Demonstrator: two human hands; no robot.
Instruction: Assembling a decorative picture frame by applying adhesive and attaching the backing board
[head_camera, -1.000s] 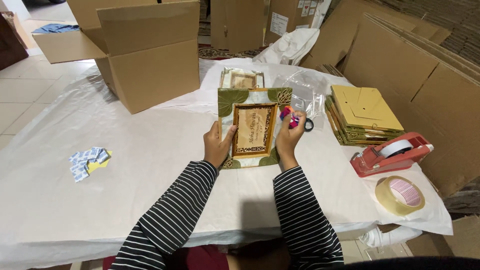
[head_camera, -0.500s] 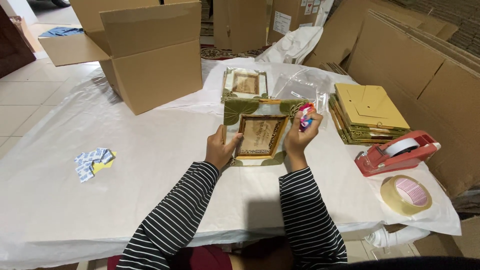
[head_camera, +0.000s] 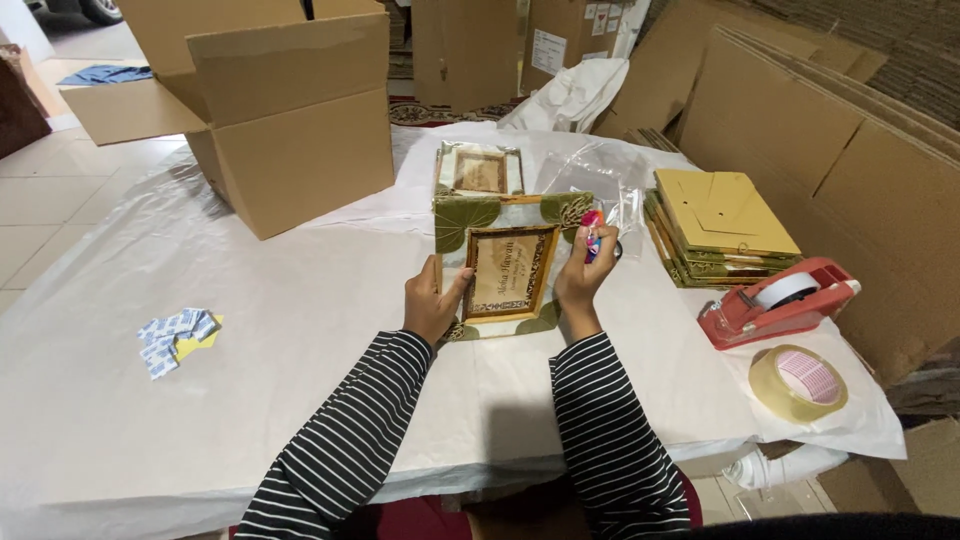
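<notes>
My left hand (head_camera: 432, 302) grips the left edge of a gold-framed panel (head_camera: 508, 270) held tilted above a flat green-and-gold patterned card box (head_camera: 500, 212) on the table. My right hand (head_camera: 582, 275) steadies the panel's right edge and also pinches a small red and blue object (head_camera: 592, 232), maybe a glue stick or pen. A second framed piece in clear wrap (head_camera: 479, 169) lies just beyond the green card.
An open cardboard box (head_camera: 285, 130) stands at the back left. A stack of yellow folded boxes (head_camera: 722, 222), a red tape dispenser (head_camera: 775, 300) and a tape roll (head_camera: 797, 382) lie to the right. Small blue-white packets (head_camera: 176, 337) rest at left. Flat cardboard sheets (head_camera: 850, 170) lean at right.
Both hands lifted the framed panel slightly and tilted it upright over the green card. The right hand shifted a little higher along its right edge.
</notes>
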